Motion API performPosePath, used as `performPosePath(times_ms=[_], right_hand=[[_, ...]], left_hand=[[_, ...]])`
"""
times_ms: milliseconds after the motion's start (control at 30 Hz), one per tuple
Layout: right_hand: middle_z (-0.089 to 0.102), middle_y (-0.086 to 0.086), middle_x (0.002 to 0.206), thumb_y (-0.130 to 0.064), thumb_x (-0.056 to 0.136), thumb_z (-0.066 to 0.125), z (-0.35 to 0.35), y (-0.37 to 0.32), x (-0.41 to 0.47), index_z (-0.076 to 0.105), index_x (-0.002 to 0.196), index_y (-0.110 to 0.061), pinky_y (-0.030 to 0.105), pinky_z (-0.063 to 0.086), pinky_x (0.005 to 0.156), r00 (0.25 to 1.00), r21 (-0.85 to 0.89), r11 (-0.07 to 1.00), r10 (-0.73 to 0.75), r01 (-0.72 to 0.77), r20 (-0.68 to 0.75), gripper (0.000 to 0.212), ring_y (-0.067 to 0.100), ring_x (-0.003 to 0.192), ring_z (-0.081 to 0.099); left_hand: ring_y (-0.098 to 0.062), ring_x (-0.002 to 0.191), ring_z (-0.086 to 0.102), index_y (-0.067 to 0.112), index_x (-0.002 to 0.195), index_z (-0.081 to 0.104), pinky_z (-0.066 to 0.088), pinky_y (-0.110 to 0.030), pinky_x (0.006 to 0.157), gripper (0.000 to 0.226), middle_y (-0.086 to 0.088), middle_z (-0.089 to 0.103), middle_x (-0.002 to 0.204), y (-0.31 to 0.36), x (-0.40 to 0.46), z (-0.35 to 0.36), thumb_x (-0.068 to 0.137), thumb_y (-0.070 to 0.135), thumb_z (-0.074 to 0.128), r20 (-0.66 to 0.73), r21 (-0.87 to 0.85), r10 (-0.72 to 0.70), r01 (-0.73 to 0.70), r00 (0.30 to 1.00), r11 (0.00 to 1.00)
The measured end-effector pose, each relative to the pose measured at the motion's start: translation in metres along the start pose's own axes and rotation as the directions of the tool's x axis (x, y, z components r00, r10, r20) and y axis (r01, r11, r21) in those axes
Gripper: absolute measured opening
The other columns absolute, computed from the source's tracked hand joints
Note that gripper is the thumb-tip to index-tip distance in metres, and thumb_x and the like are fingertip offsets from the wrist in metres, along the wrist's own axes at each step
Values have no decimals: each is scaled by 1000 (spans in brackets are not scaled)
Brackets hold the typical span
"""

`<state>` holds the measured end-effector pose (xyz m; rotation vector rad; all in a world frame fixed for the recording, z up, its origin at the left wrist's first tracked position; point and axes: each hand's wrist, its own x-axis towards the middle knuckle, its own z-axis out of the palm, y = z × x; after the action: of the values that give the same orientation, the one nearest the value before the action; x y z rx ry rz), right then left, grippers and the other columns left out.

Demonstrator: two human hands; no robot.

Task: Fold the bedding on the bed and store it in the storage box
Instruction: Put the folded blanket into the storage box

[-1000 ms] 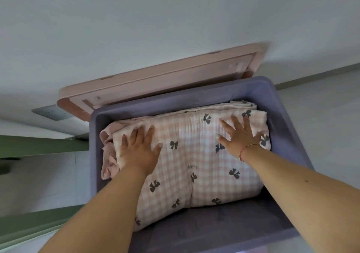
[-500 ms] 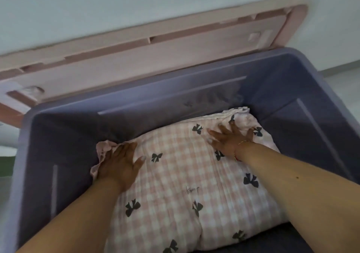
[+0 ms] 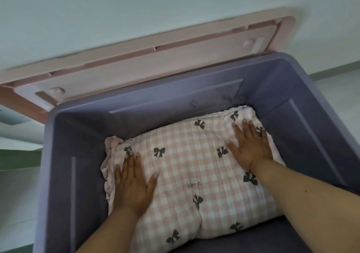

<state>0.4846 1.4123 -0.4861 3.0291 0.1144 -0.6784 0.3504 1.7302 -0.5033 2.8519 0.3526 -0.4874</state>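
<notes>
The folded bedding, pink-and-white check with dark bows, lies down inside the purple storage box. My left hand presses flat on its left part, fingers straight. My right hand presses flat on its far right corner, fingers spread; a thin bracelet circles that wrist. A pink ruffled edge of the bedding sticks out at the left side.
The box's pink lid leans behind it against the white wall. Pale floor shows to the right, and a green edge to the left. Room remains inside the box left of and behind the bedding.
The bedding has sunk from the box's rim down to the bottom under both hands. The view has moved closer over the box, and my left hand has slid nearer along the left edge.
</notes>
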Motion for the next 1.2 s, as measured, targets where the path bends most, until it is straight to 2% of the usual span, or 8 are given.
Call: performPosePath(times_ms=[200,300,400,600,733,867,1100,1200], right_hand=[[-18,4,158,-67,89,2,3,-12,16,-11,150,-30,46,-13,116,983,-18,997,81,-79,162,73,20,146,-17],[-11,4,159,-67,90,4,-12,-31,14,-5,152,-27,48,-10,117,961,67,983,153,-172,229,75,21,147,-11],[2,3,160,-59,95,12,-29,-53,-1,4,153,-23,45,1,119,964,189,969,109,-157,242,68,21,147,0],[24,3,156,-52,97,24,-74,-81,-58,18,151,-23,41,33,111,958,391,919,-62,-55,279,62,25,139,31],[33,3,151,-53,97,25,-129,-90,-94,21,149,-25,42,43,101,953,496,863,-68,-93,296,60,27,131,42],[52,6,129,-51,98,25,-197,-81,-134,33,144,-19,35,50,82,941,526,842,-77,-116,331,57,25,106,56],[60,8,107,-46,99,21,-333,-36,-201,44,135,-17,32,47,66,937,614,770,-62,-174,343,51,23,84,58],[54,4,73,-50,99,20,-387,-15,-228,56,108,-14,30,41,61,959,666,729,-47,-157,278,51,18,62,50]], left_hand=[[-14,146,-23,17,150,-23,-16,-41,118,92,-2,-21,161,1,20,7,78,74,-13,141,77,-46,35,989,996],[-20,150,-9,14,155,-6,-9,-42,120,83,-7,-5,163,12,30,-14,91,67,5,189,74,-102,89,977,993],[-25,144,23,10,150,25,10,-42,120,73,-11,28,156,30,34,-41,97,59,16,163,81,-70,57,984,995],[-28,125,49,13,147,31,44,-37,98,62,-10,49,141,79,6,-113,100,53,25,294,1,-26,27,955,1000],[-26,104,61,15,147,30,45,-33,75,61,-9,63,118,110,-23,-167,100,54,25,337,-9,-31,36,941,999],[-26,104,61,15,144,35,49,-36,81,59,-9,61,124,139,-53,-229,100,53,29,367,-54,-20,42,930,998],[-22,102,60,19,134,47,45,-33,82,44,-4,60,127,211,-109,-366,100,44,36,373,-92,75,-43,925,995],[-24,99,61,17,119,56,46,-33,82,32,-6,65,115,244,-127,-419,99,38,41,292,-108,110,-81,950,991]])
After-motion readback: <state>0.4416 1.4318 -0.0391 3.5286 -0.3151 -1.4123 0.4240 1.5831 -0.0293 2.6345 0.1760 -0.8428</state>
